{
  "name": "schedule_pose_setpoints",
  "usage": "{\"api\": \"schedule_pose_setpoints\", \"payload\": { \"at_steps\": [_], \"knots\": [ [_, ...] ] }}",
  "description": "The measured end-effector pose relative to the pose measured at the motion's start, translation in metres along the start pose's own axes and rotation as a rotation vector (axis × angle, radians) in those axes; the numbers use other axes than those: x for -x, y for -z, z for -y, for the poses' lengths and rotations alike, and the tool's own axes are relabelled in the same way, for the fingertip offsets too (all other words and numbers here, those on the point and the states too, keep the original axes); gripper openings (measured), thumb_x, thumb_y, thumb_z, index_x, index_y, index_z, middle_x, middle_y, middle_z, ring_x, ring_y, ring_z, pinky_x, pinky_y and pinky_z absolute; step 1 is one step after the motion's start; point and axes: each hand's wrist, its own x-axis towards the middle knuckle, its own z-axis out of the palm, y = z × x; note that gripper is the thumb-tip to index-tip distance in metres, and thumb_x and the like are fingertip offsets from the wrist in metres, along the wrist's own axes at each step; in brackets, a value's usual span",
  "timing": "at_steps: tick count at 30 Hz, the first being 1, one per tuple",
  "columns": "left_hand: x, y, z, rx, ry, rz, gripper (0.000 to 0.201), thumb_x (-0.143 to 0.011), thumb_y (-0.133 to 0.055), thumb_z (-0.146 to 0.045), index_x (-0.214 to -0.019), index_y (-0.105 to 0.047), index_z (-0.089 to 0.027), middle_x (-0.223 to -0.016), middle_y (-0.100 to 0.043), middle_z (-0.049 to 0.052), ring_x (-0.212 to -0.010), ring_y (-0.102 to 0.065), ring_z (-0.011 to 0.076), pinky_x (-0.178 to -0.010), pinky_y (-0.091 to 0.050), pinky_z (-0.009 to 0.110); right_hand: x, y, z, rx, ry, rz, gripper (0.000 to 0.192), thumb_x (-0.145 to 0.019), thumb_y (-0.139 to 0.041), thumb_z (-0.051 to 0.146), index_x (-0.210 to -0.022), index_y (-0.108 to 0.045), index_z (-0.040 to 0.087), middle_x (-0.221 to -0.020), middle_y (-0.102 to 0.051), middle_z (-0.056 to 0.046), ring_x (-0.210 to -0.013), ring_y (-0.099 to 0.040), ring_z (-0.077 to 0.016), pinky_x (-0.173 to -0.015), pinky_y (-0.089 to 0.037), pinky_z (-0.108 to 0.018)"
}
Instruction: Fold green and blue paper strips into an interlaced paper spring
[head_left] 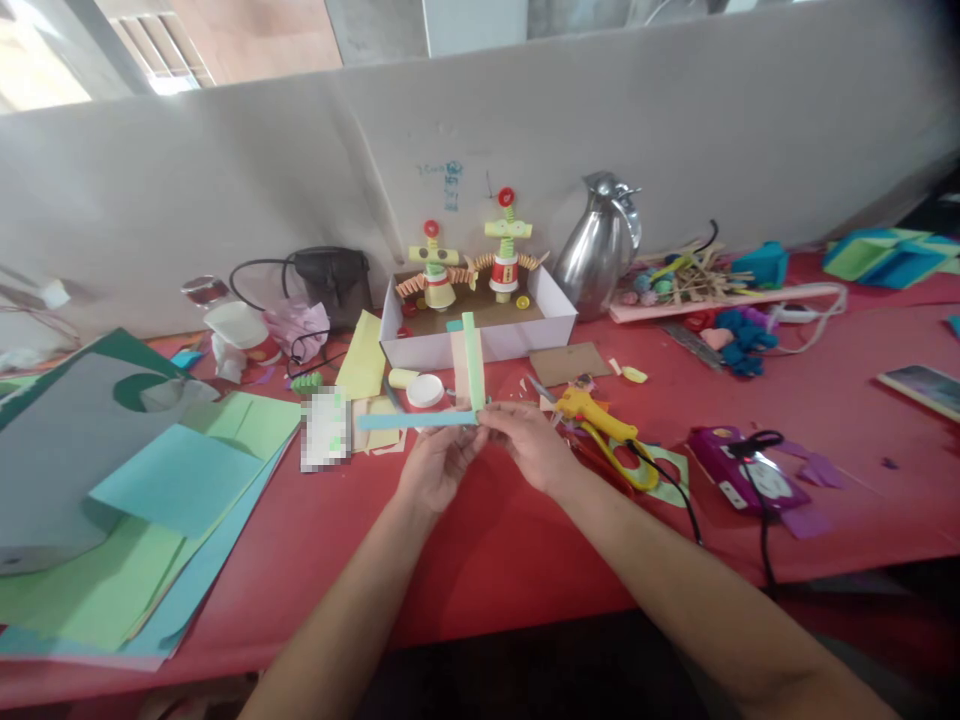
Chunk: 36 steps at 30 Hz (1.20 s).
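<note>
Over the middle of the red table, my left hand (441,465) and my right hand (529,440) meet at the joined ends of folded paper strips. A blue paper strip (416,421) points left from the fingers. A light green paper strip (473,360) stands up away from me, with a paler strip beside it. Both hands are closed in a pinch at the corner where the strips cross. Just behind the blue strip stands a paper cup (426,392), partly hidden. To the right of my right hand lies a yellow glue gun (596,412).
A white box (480,346) with two paper-cup figures stands at the back, beside a metal jug (600,245). Coloured paper sheets (180,480) are stacked at left. A purple power socket (742,470) with cords lies at right. Craft scraps (739,335) lie farther back.
</note>
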Motion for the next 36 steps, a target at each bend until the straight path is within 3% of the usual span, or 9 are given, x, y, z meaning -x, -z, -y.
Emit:
{"api": "schedule_pose_setpoints", "payload": {
  "at_steps": [10,16,24,30,36],
  "knots": [
    [0.000,0.004,0.002,0.002,-0.007,0.096,0.021,-0.064,-0.079,-0.009,-0.072,-0.062,-0.016,-0.067,-0.064,-0.003,-0.066,-0.064,0.0077,-0.075,-0.058,0.021,0.002,0.000,0.001,0.073,0.077,0.041,0.022,-0.071,-0.078,0.040,-0.060,-0.070,0.022,-0.068,-0.067,0.001,-0.075,-0.060,-0.0160,-0.086,-0.044,-0.034],
    [0.002,0.003,0.002,0.005,-0.002,0.143,0.020,-0.064,-0.081,-0.011,-0.073,-0.064,-0.016,-0.067,-0.063,-0.002,-0.067,-0.063,0.0084,-0.077,-0.057,0.022,0.004,-0.002,0.006,0.075,0.080,0.027,0.020,-0.071,-0.077,0.037,-0.060,-0.069,0.022,-0.062,-0.065,0.002,-0.070,-0.058,-0.0155,-0.082,-0.044,-0.033],
    [-0.001,0.007,0.005,-0.036,0.020,0.164,0.020,-0.067,-0.085,-0.019,-0.077,-0.068,-0.015,-0.072,-0.064,-0.002,-0.067,-0.063,0.0064,-0.077,-0.056,0.018,0.006,-0.004,0.008,0.163,0.093,-0.112,0.025,-0.061,-0.082,0.039,-0.056,-0.066,0.021,-0.059,-0.063,0.002,-0.062,-0.054,-0.0150,-0.067,-0.042,-0.031],
    [-0.001,0.006,0.003,-0.139,-0.025,0.092,0.026,-0.060,-0.090,-0.024,-0.077,-0.072,-0.014,-0.078,-0.071,0.002,-0.074,-0.067,0.0107,-0.073,-0.057,0.021,0.006,-0.001,0.008,0.230,0.091,-0.117,0.026,-0.063,-0.082,0.042,-0.058,-0.068,0.021,-0.058,-0.062,0.003,-0.061,-0.052,-0.0140,-0.062,-0.040,-0.029],
    [-0.001,0.006,0.005,-0.194,-0.106,0.025,0.028,-0.059,-0.090,-0.028,-0.078,-0.075,-0.014,-0.075,-0.071,0.003,-0.069,-0.065,0.0104,-0.068,-0.056,0.022,0.007,-0.003,0.011,0.277,0.031,-0.139,0.027,-0.063,-0.082,0.045,-0.063,-0.072,0.020,-0.062,-0.066,0.000,-0.065,-0.059,-0.0174,-0.067,-0.045,-0.033]
  ]
}}
